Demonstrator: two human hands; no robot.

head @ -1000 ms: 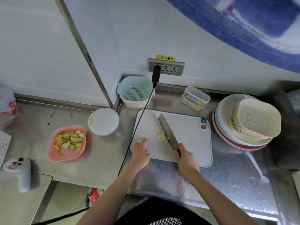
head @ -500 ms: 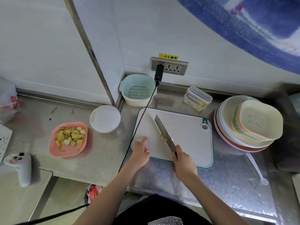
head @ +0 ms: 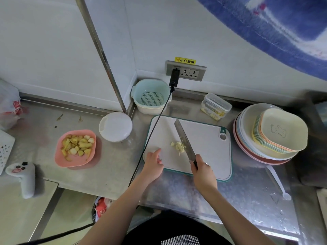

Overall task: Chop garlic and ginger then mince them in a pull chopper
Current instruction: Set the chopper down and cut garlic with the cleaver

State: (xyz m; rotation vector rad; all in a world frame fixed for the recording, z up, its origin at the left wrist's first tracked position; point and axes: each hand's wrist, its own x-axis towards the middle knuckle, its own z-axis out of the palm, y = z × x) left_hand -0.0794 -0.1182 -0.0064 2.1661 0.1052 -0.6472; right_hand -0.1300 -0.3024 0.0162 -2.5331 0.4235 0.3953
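Note:
A white cutting board (head: 208, 147) with a teal rim lies on the steel counter. A small heap of chopped garlic (head: 179, 146) sits near its middle. My right hand (head: 202, 171) grips the handle of a long knife (head: 184, 138), whose blade lies just right of the heap with bits stuck to it. My left hand (head: 153, 160) rests on the board's near left corner, fingers lightly bent, holding nothing. A pink bowl (head: 60, 160) of ginger and garlic pieces stands to the left. The white round pull chopper (head: 115, 126) stands behind it.
A teal colander basket (head: 151, 96) stands at the wall, and a black cable (head: 155, 124) runs from the socket across the board's left edge. A clear lidded box (head: 215, 106), stacked plates and bowls (head: 276, 135), a white spoon (head: 277, 183) and a game controller (head: 22, 175) surround the board.
The knife blade has swung back to the right, uncovering the garlic heap it lay over half a second ago. My left hand has stayed on the board's corner.

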